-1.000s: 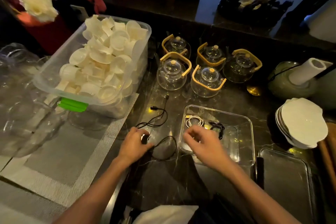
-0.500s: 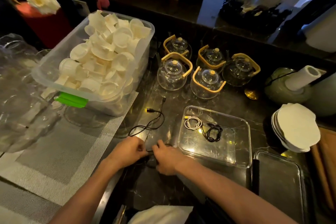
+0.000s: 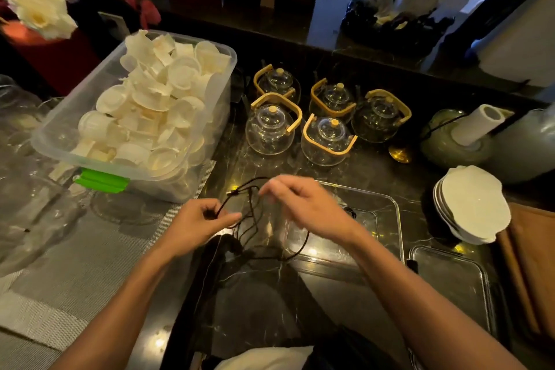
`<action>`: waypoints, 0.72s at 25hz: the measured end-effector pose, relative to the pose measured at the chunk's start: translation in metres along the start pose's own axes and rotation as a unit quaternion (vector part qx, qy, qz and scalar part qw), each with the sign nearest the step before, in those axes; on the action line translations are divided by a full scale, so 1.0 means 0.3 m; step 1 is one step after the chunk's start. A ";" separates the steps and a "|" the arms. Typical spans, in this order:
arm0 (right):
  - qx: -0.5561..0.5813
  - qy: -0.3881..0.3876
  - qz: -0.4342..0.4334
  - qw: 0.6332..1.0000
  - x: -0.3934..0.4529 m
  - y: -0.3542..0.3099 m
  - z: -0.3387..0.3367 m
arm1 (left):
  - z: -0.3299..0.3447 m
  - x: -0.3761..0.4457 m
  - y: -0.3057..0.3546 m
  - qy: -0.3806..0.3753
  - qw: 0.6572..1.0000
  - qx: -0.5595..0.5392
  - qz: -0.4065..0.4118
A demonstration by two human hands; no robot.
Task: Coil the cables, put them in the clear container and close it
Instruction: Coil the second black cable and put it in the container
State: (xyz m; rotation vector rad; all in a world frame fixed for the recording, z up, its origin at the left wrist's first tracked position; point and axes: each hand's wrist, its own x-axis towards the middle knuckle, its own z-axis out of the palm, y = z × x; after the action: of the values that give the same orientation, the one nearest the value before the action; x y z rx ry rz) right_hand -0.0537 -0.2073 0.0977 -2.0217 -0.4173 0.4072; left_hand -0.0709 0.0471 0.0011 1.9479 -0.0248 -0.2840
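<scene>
A thin black cable [image 3: 250,221] hangs in loose loops above the dark marble counter, lifted between both hands. My left hand [image 3: 196,224] pinches several strands of it between thumb and fingers. My right hand [image 3: 303,204] is blurred and holds a loop of the same cable up at its fingertips. Behind the right hand stands the clear container [image 3: 387,219]; a bit of a black cable [image 3: 350,213] shows inside it, and the rest of its contents are hidden by my hand. The clear lid [image 3: 450,282] lies flat to its right.
A large plastic tub [image 3: 57,141] of white cups sits on a grey mat at the left. Several glass teapots [image 3: 271,129] stand behind the container. A stack of white plates [image 3: 471,204] and a brown board are at the right. Glassware crowds the far left.
Both hands have lifted the black cable off the counter. The right hand has risen and moved right, drawing a loop upward; the left hand now pinches gathered strands.
</scene>
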 end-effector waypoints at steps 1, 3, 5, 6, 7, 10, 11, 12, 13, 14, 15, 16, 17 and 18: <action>-0.013 0.028 -0.011 0.999 0.003 -0.004 -0.033 | 0.015 0.006 0.007 0.011 1.000 -0.006 0.002; -0.050 0.071 -0.019 0.996 0.004 0.004 -0.085 | 0.050 0.015 0.019 0.023 0.999 -0.028 -0.001; 0.004 0.104 -0.007 0.995 0.000 0.009 -0.128 | 0.076 0.023 0.021 0.005 0.998 -0.067 -0.011; 0.051 0.121 -0.001 0.991 -0.004 0.010 -0.150 | 0.081 0.025 0.016 -0.019 0.995 -0.093 -0.016; 0.094 0.132 0.005 0.987 -0.010 0.010 -0.172 | 0.085 0.025 0.005 -0.054 0.990 -0.124 -0.026; 0.161 0.096 0.003 0.982 -0.041 0.017 -0.213 | 0.104 0.028 -0.028 -0.130 0.948 -0.251 -0.145; 0.168 0.071 -0.002 0.983 -0.054 0.019 -0.216 | 0.121 0.041 -0.038 -0.094 0.941 -0.258 -0.197; 0.169 0.042 -0.005 0.985 -0.069 0.022 -0.213 | 0.139 0.063 -0.055 -0.032 0.944 -0.234 -0.229; 0.163 0.006 -0.003 0.987 -0.081 0.026 -0.205 | 0.158 0.091 -0.072 0.037 0.951 -0.180 -0.247; 0.150 -0.039 0.002 0.988 -0.096 0.035 -0.193 | 0.177 0.118 -0.084 0.090 0.951 -0.140 -0.260; 0.135 -0.092 0.008 0.987 -0.110 0.044 -0.174 | 0.193 0.146 -0.091 0.117 0.944 -0.128 -0.281; 0.125 -0.146 0.018 0.981 -0.126 0.057 -0.149 | 0.208 0.175 -0.096 0.126 0.933 -0.140 -0.307; 0.119 -0.195 0.030 0.973 -0.143 0.069 -0.121 | 0.219 0.202 -0.101 0.129 0.922 -0.151 -0.332; 0.112 -0.236 0.041 0.965 -0.161 0.081 -0.090 | 0.228 0.230 -0.106 0.134 0.915 -0.148 -0.350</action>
State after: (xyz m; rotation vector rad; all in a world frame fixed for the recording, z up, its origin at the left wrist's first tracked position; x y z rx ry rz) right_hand -0.0812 -0.2611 0.0937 -1.7160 -0.5502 0.9535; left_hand -0.0220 -0.0130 -0.0654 1.6124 0.8639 -0.4537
